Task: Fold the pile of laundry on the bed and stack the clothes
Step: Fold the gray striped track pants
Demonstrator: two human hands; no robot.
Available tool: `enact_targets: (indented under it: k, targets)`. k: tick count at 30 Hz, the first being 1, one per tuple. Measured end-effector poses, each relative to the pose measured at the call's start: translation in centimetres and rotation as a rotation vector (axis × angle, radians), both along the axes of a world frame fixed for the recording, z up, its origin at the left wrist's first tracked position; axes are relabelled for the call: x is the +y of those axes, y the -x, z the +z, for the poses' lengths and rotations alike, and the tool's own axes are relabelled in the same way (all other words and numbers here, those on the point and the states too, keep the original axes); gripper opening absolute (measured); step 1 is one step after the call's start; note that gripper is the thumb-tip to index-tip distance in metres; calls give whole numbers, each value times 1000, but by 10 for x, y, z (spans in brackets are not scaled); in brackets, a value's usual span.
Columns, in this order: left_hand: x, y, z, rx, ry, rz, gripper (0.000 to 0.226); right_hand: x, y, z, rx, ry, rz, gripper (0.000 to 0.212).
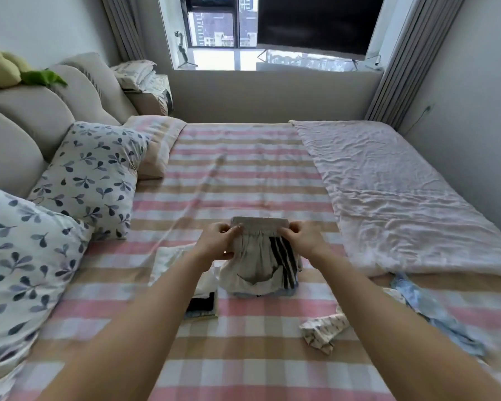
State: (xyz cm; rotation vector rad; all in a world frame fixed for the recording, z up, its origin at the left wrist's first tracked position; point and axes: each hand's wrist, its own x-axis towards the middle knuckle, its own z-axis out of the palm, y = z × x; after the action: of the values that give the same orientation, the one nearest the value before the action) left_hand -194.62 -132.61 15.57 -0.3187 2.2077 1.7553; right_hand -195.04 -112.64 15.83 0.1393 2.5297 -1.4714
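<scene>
White shorts (258,256) with black side stripes, centre frame, held up by elastic waistband (259,222). Left hand (216,241) pinches left end, right hand (304,238) pinches right end. Hem hangs onto small folded stack (284,293) below. Left of stack: white garment (171,259), black folded item (201,305). Lower right: crumpled patterned garment (321,331), light blue garment (428,308). All on pink-tan checked bedsheet (243,357). Leaf-print pillows (90,175) left, pale quilt (402,192) right.

Shorts (258,264): white, black side stripes. Bed sheet (243,175): pink, tan, white checks. Pillows (90,175): white, blue leaf print.
</scene>
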Motion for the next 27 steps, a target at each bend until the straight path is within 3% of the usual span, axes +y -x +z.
enact_targets:
  k: [6, 10, 13, 17, 22, 25, 27]
  targets:
    - [-2, -60, -125, -155, -14, 24, 31, -2, -56, -118, -125, -10, 35, 31]
    - [-9, -118, -198, -128, -115, 19, 13, 1, -121, -189, -91, 126, 24, 7]
    - [-15, -171, -245, -93, -177, -18, 21, 3, -178, -236, -119, 213, 12, 10]
    - [-12, -234, -304, -81, -88, -30, 34, 1, -245, -304, -165, 126, -91, 19]
    - [-3, -272, -356, -159, -15, -53, 48, -2, -280, -361, -302, 203, -230, 42]
    - [8, -269, -374, -352, -158, 195, 46, -5, -280, -378, -425, 354, -441, 42]
    - [18, -257, -381, -487, -314, 440, 25, -9, -273, -383, -441, 403, -577, 20]
